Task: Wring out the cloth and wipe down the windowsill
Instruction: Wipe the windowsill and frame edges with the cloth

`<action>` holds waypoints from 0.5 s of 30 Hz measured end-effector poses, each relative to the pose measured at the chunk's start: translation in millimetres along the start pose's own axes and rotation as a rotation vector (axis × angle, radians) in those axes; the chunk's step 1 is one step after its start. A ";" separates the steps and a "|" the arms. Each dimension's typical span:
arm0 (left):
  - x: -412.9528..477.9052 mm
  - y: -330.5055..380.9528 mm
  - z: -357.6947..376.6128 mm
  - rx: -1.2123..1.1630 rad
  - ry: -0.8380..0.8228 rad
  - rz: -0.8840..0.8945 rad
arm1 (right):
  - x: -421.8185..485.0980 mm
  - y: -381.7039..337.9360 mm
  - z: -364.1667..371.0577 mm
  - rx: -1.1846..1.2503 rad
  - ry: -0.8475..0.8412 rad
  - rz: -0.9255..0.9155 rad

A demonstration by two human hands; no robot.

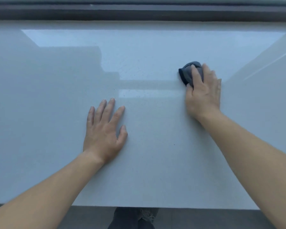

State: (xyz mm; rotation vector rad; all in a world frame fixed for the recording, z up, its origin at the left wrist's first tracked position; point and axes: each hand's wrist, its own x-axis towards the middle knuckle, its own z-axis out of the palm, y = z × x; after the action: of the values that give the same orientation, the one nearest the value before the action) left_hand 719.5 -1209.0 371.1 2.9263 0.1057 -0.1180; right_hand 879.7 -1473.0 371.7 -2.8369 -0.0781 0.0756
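Observation:
A wide, glossy white windowsill [155, 171] fills the view. A bunched dark grey cloth [187, 72] lies on it at the right of centre. My right hand [204, 91] covers the cloth from the near side, its fingers laid over it and its thumb against the cloth's near left edge. My left hand [104, 131] rests flat on the sill left of centre, fingers spread and straight, holding nothing. Most of the cloth is hidden under my right hand.
The dark window frame [142, 12] runs along the far edge of the sill. Small dark specks dot the sill around the middle. The sill's near edge [155, 207] drops to a grey floor, where my legs [134, 219] show.

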 end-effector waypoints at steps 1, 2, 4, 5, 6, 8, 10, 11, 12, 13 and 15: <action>0.1 -0.2 0.3 0.001 0.003 0.001 | 3.7 -6.8 2.4 0.007 0.035 0.067; 0.3 -0.4 0.4 0.002 0.005 0.002 | 1.7 -18.4 6.5 0.012 0.057 0.084; -0.1 -0.1 -0.3 0.006 0.009 0.006 | -16.4 -44.8 17.3 0.041 0.053 -0.047; 0.7 0.8 -1.2 0.013 0.020 0.011 | -28.4 -55.2 24.1 0.039 0.024 -0.169; 2.5 1.5 -2.6 0.027 0.033 0.018 | -39.4 -61.0 28.8 0.025 -0.027 -0.289; 11.7 0.4 -8.5 0.061 0.048 0.022 | -39.4 -56.9 27.6 -0.005 -0.140 -0.467; 31.9 -4.0 -16.3 0.067 0.048 0.015 | -12.2 -39.3 20.2 -0.059 -0.154 -0.495; 45.5 -6.3 -19.8 0.059 0.047 0.015 | 6.0 -29.7 16.6 -0.069 -0.113 -0.424; 61.3 -8.7 -22.4 0.042 0.040 0.016 | 25.8 -21.2 12.1 -0.052 -0.070 -0.296; 79.3 -10.4 -24.4 0.019 0.027 0.016 | 42.0 -17.5 7.8 -0.018 -0.027 -0.147; 119.7 -11.3 -25.2 -0.025 -0.010 0.017 | 53.4 -28.8 10.0 0.020 0.048 0.067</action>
State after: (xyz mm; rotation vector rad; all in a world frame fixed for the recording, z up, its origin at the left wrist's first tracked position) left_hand 839.4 -1185.1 382.9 2.9011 0.0799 -0.1280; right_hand 931.0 -1439.2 368.5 -2.8198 0.0274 0.0227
